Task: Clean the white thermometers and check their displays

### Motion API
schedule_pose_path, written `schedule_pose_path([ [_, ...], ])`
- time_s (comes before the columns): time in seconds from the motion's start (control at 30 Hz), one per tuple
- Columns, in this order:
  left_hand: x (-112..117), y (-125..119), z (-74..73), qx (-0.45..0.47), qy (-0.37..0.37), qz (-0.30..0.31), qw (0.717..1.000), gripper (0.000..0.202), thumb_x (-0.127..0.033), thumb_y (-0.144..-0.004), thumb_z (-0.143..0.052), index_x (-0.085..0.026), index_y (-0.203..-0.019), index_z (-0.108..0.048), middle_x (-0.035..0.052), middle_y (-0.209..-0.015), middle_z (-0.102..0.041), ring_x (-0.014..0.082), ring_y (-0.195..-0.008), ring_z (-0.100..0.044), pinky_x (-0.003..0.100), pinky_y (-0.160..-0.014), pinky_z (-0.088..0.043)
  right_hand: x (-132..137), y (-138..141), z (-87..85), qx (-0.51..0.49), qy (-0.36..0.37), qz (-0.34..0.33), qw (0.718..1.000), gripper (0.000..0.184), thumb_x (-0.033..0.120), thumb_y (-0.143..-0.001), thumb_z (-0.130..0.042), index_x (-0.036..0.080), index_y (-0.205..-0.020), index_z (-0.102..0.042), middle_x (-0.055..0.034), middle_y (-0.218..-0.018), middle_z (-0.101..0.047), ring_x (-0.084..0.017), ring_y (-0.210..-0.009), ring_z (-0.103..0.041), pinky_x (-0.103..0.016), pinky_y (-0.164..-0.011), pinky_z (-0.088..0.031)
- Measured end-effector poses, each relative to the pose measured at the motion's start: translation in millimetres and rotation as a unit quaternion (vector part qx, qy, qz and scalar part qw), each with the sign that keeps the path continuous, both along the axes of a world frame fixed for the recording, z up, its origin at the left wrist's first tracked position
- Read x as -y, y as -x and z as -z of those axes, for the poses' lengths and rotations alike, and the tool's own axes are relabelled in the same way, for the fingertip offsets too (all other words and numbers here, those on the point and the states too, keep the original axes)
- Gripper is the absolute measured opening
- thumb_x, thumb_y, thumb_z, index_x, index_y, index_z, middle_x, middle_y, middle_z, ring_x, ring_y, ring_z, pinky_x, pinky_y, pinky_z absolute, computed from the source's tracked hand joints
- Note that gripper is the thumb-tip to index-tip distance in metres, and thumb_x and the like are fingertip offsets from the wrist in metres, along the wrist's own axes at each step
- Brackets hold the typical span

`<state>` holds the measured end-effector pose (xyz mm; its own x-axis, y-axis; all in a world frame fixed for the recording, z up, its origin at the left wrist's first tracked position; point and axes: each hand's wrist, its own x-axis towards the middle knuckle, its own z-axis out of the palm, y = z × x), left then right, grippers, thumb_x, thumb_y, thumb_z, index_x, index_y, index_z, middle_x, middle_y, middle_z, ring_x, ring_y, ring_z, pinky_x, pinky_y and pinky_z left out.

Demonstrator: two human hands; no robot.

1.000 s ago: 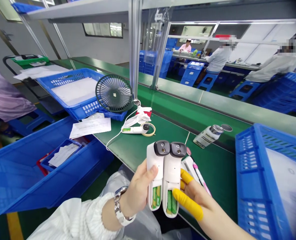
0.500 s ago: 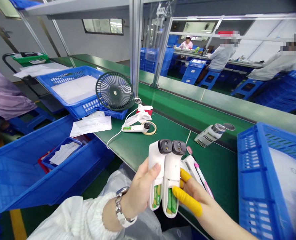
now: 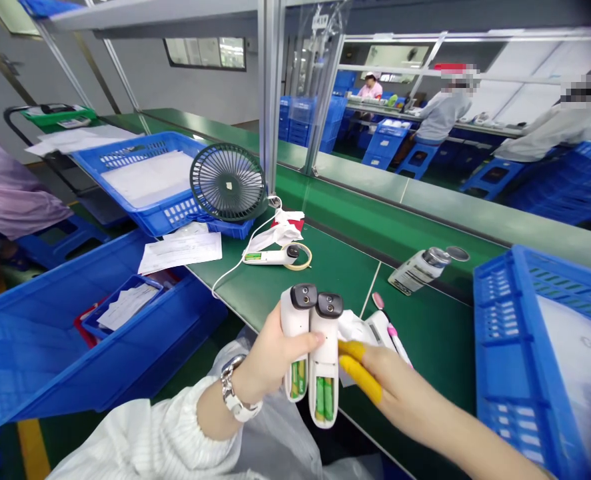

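White plastic: how many pcs, head cam view?

3 clear ones. Unit 1 (image 3: 294, 327) & unit 2 (image 3: 327, 357) side by side in L hand (image 3: 268, 350); unit 3 (image 3: 270, 257) on the green table (image 3: 352, 263), beyond the L fingers, black head over 1 tape ring (image 3: 310, 258).

L grip?

Fingers closed round unit 1, thumb laid across onto unit 2's front, so holding both, approx. upright. Black heads up, 1 each.

& R hand (image 3: 382, 373)?

2 yellow finger covers (image 3: 362, 381), on thumb & forefinger, gap btwn them narrow. Tips right at unit 2's edge; touching or not, can't tell.

Batts?

2 green batteries (image 3: 328, 399) in unit 2's open bay, below the L thumb; 2 showing in unit 1. Unit 3's: too small to count.

Other stuff, qty?

Just beyond R fingers: 1 pink-&-white pen (image 3: 398, 341). Further beyond: 1 bottle (image 3: 412, 275) w/ metal top, 1 metal disc (image 3: 458, 253) beside it. Well beyond L fingers: 1 dark fan (image 3: 228, 185). Out right of R fingers: 1 blue crate (image 3: 498, 320) w/ white sheets (image 3: 570, 340).
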<state>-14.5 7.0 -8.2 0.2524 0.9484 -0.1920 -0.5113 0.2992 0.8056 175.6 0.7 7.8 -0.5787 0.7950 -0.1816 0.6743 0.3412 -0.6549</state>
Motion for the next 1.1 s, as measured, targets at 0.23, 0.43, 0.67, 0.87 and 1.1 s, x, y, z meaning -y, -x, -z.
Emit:
schedule_pose_path([
  [0.23, -2.1, 8.2, 8.7, -0.083, -0.023, 0.024, 0.996, 0.053, -0.013, -0.07, -0.07, -0.023, -0.117, -0.049, 0.0032, -0.108, -0.062, 0.0174, -0.095, -0.059, 0.027, -0.079, -0.049, -53.1, -18.0, 47.1, 0.244, -0.22, -0.043, 0.943, 0.017, 0.018, -0.081, -0.051, 0.017, -0.084, -0.067, -0.0082, -0.075, -0.061, -0.022, -0.07, -0.059, -0.033, -0.064, -0.047],
  [0.43, -4.5, 5.7, 16.3, -0.112, -0.042, 0.039, 0.992, 0.084, -0.016, -0.071, -0.068, -0.028, -0.14, -0.023, 0.007, -0.128, -0.051, 0.0221, -0.106, -0.055, 0.035, -0.089, -0.045, -68.7, -33.2, 12.1, 0.179, -0.28, 0.076, 0.94, 0.028, 0.023, -0.088, -0.04, 0.018, -0.105, -0.061, -0.0089, -0.091, -0.062, -0.021, -0.082, -0.059, -0.033, -0.069, -0.048],
  [0.67, -8.9, -14.0, 27.9, -0.094, 0.009, 0.073, 0.993, 0.082, -0.01, -0.064, -0.07, -0.023, -0.135, -0.032, 0.0093, -0.13, -0.049, 0.0242, -0.113, -0.05, 0.037, -0.092, -0.042, -42.0, -6.0, -1.8, -0.043, -0.354, 0.041, 0.933, 0.015, 0.022, -0.085, -0.048, 0.02, -0.099, -0.054, -0.0113, -0.103, -0.059, -0.025, -0.099, -0.054, -0.042, -0.083, -0.046],
  [0.87, -5.7, -19.4, 23.5, -0.097, -0.048, 0.131, 0.985, 0.047, -0.009, -0.067, -0.064, -0.017, -0.112, -0.053, 0.0065, -0.102, -0.062, 0.0205, -0.093, -0.058, 0.032, -0.078, -0.046, -34.5, 7.4, 9.9, -0.058, -0.336, -0.04, 0.939, 0.024, 0.016, -0.083, -0.048, 0.02, -0.106, -0.054, -0.0115, -0.112, -0.063, -0.021, -0.093, -0.061, -0.036, -0.078, -0.048],
  [1.1, -6.1, -14.9, 26.8, -0.222, -0.118, 0.106, 0.962, 0.049, -0.008, -0.065, -0.062, -0.021, -0.112, -0.053, 0.004, -0.106, -0.062, 0.022, -0.095, -0.057, 0.034, -0.082, -0.044, -31.3, 11.4, 2.0, -0.125, -0.171, 0.057, 0.976, 0.019, 0.026, -0.084, -0.05, 0.02, -0.098, -0.062, -0.0065, -0.095, -0.069, -0.02, -0.083, -0.064, -0.032, -0.072, -0.049],
])
